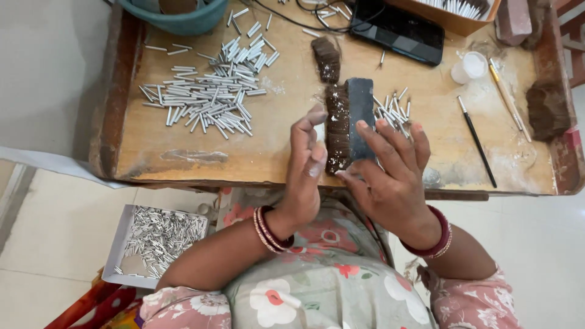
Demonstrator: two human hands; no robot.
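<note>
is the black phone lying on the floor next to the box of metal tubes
No, the flat black phone lies on the worn wooden table, near its far edge.

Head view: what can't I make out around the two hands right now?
- Right hand: fingers cover the near end of the dark block and some small metal tubes.
- Left hand: its palm side is turned away, so any contents are hidden.
- Teal bowl: cut off by the top edge.
</note>
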